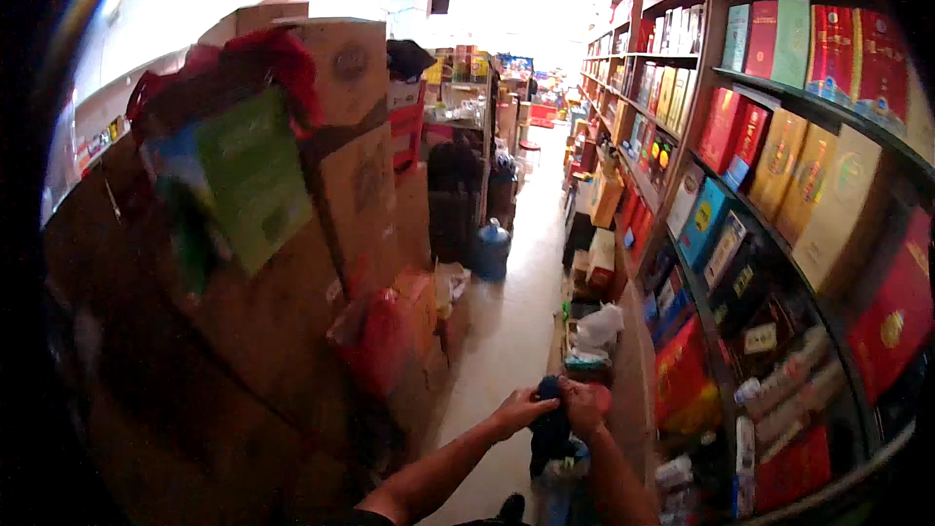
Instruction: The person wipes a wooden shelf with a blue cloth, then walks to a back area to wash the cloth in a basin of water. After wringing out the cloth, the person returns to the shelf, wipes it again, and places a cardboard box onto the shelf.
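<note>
Both my hands reach forward, low in the picture, close together over a dark, soft-looking item (551,432), perhaps cloth or a bag; blur hides what it is. My left hand (522,411) grips its upper part from the left, fingertips bent around the edge. On the other side my right hand (583,409) pinches the same dark item near its top. A red object (602,397) shows just behind the right hand, partly covered by it. Beyond the hands, a white plastic bag (599,326) rests on goods along the foot of the shelves.
Tall shelves (676,226) with boxed goods line the right side. Stacked cardboard boxes (354,193) rise on the left, a green printed bag (252,179) hanging before them. A red bag (376,340) bulges beside the aisle floor (486,351). Farther along stands a blue water jug (491,252).
</note>
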The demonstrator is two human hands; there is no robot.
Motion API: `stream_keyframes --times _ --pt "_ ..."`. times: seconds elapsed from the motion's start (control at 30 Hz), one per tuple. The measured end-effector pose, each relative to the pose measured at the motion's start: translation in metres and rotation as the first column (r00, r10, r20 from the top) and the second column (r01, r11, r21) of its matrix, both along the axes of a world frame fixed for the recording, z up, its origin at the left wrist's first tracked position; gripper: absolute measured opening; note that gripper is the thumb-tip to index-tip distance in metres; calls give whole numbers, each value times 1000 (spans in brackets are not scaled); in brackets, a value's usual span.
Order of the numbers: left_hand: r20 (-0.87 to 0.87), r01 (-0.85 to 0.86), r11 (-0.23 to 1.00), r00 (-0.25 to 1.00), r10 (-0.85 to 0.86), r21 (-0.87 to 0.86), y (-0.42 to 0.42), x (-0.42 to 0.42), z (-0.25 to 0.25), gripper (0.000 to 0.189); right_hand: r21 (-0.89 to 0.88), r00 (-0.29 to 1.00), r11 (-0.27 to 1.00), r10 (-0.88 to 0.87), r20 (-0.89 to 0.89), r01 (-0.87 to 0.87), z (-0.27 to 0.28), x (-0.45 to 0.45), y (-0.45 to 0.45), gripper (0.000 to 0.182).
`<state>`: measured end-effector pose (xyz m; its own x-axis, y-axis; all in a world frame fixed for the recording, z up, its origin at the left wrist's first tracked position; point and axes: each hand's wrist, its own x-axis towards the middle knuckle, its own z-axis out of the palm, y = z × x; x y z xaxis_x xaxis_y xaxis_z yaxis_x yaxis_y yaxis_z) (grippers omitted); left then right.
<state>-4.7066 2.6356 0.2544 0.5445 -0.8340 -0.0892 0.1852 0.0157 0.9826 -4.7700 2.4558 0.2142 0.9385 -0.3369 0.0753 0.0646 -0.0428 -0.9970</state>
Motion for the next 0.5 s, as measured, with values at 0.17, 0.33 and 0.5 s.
stream_keyframes --times 0.17,0.33,0.5 --pt "3 -148 972 989 150 181 -38 112 1 39 -249 957 929 238 -168 -275 10 137 -61 43" --pt "-13 -336 937 941 339 96 -70 251 -41 43 37 852 870 488 -189 -491 56 253 -68 30" --pt "86 -327 945 941 328 -23 -136 414 -35 35 84 814 842 536 -222 -532 24 436 -167 26"
